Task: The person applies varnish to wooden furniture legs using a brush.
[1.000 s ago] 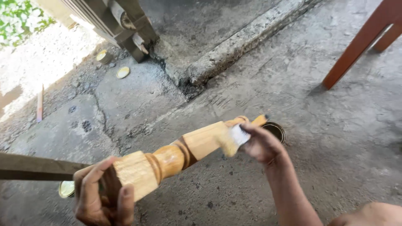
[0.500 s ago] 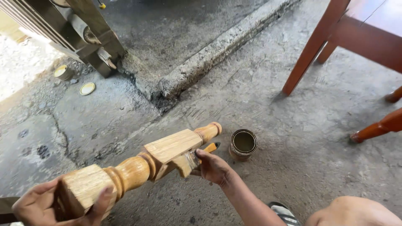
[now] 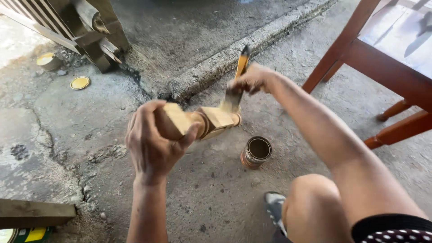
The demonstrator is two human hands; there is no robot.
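Left hand (image 3: 153, 144) gripping turned leg (image 3: 198, 122) mid-frame; right hand (image 3: 252, 80) fingers pinching brush (image 3: 236, 87) on it, above open tin (image 3: 256, 153).

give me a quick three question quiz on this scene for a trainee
1. True or false: the left hand grips the square end of the turned wooden leg.
2. What does the right hand hold against the leg? A) a hammer B) a paintbrush C) a saw
3. What stands open on the concrete floor just below the leg's far end?

Key
1. True.
2. B, a paintbrush with its bristles on the wood.
3. A small round tin can, lid off.
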